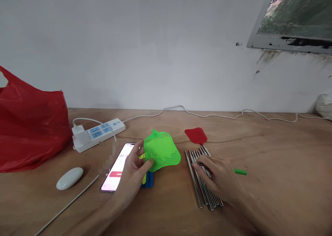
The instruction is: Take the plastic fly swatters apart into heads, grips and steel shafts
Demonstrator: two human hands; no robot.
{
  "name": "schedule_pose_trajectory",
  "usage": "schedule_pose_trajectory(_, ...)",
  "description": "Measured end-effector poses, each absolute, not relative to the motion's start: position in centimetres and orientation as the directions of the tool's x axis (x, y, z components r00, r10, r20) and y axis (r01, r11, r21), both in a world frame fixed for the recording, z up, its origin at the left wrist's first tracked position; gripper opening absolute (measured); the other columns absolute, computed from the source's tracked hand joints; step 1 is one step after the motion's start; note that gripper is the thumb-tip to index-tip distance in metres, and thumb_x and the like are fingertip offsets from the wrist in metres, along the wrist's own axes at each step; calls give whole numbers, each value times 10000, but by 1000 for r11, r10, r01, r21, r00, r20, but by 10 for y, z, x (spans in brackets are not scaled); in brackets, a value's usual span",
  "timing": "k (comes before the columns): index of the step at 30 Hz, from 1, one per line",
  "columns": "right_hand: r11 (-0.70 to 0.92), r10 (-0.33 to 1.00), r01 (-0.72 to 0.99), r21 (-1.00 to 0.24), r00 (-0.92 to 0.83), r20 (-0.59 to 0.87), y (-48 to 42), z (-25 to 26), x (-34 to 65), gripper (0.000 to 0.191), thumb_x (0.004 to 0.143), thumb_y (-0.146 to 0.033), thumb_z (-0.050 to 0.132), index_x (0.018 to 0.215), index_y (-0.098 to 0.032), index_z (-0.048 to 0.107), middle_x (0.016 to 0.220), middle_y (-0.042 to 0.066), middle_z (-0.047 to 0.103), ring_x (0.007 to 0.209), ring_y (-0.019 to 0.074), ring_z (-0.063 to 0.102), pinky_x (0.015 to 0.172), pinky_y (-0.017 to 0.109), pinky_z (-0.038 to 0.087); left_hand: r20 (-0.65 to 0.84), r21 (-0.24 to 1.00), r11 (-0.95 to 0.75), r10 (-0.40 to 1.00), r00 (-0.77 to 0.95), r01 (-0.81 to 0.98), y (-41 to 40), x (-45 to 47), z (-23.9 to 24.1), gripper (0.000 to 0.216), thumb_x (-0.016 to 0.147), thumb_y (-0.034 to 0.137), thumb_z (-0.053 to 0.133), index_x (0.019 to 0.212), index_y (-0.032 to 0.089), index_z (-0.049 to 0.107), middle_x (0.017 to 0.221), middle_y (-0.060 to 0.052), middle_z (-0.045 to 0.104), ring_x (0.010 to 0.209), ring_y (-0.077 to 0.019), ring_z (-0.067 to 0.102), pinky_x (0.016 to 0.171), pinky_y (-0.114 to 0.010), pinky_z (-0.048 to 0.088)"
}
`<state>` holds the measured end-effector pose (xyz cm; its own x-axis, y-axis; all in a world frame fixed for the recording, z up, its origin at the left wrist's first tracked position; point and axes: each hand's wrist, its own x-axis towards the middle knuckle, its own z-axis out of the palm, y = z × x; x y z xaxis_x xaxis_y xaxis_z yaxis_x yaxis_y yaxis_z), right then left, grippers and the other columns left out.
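Observation:
My left hand is closed on the edge of a bright green perforated fly swatter head, with the thumb on its face. Yellow and blue pieces lie below it, partly covered by the hand. To the right, my right hand rests over a row of thin metal rods, thumb and fingertips pinching at one of them. Behind that hand a red fly swatter head lies on a metal shaft. A green handle end sticks out past the right hand; the hand hides what joins it.
A lit phone lies beside my left wrist. Further left are a white mouse-shaped object, a white power strip and a red plastic bag. A white cable runs along the wall. A thin rod-like cord lies front left.

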<state>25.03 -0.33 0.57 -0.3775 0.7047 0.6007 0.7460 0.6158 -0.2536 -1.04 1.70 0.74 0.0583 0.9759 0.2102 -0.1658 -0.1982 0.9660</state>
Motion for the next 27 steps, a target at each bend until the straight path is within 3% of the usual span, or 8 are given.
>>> schedule_pose_trajectory(3, 620, 701, 744, -248, -384, 601, -3, 5, 251, 276, 1043, -295, 428, 826, -211, 575, 685, -11, 627, 583, 136, 531, 561, 284, 283, 207, 967, -202, 978, 17, -153, 16, -10, 11, 375, 875, 327, 695, 1223, 235, 592, 1204, -50, 690, 997, -217, 694, 775, -298, 569)
schedule_pose_trajectory(7, 610, 710, 752, -251, -379, 593, -3, 3, 252, 275, 1041, -302, 439, 818, -209, 570, 681, -18, 613, 582, 133, 518, 566, 282, 278, 236, 964, -236, 972, -14, -120, 17, -10, 13, 264, 930, 426, 648, 1134, 259, 676, 1026, -22, 717, 904, -199, 682, 729, -288, 550)
schedule_pose_trajectory(13, 606, 711, 754, -253, -370, 598, -4, 4, 251, 296, 1045, -314, 431, 802, -209, 563, 657, -20, 588, 561, 132, 501, 562, 280, 267, 460, 883, -442, 882, -101, 154, 25, -19, 8, 167, 893, 390, 705, 929, 253, 792, 882, -8, 632, 861, -178, 564, 732, -264, 467)
schedule_pose_trajectory(19, 597, 718, 760, -255, -365, 593, -4, 4, 250, 300, 1042, -318, 439, 790, -209, 559, 654, -22, 577, 565, 130, 510, 556, 276, 258, 506, 830, -464, 860, -66, 310, 25, -23, 9, 227, 929, 375, 657, 1066, 246, 784, 779, 4, 675, 753, -177, 602, 690, -281, 487)
schedule_pose_trajectory(22, 593, 721, 762, -259, -360, 592, -4, 4, 251, 297, 1041, -318, 440, 798, -207, 569, 642, -25, 569, 559, 131, 502, 556, 277, 260, 600, 691, -542, 799, 39, 477, 26, -25, 9, 232, 965, 321, 614, 1126, 245, 763, 879, -16, 731, 815, -192, 657, 737, -296, 515)
schedule_pose_trajectory(27, 600, 718, 756, -261, -366, 592, -4, 4, 251, 305, 1046, -327, 430, 810, -207, 581, 652, -20, 587, 563, 134, 513, 561, 275, 269, 785, 274, -687, 564, 256, 673, 40, -31, 0, 265, 1008, 248, 536, 1199, 251, 720, 977, -47, 758, 883, -221, 694, 779, -332, 547)
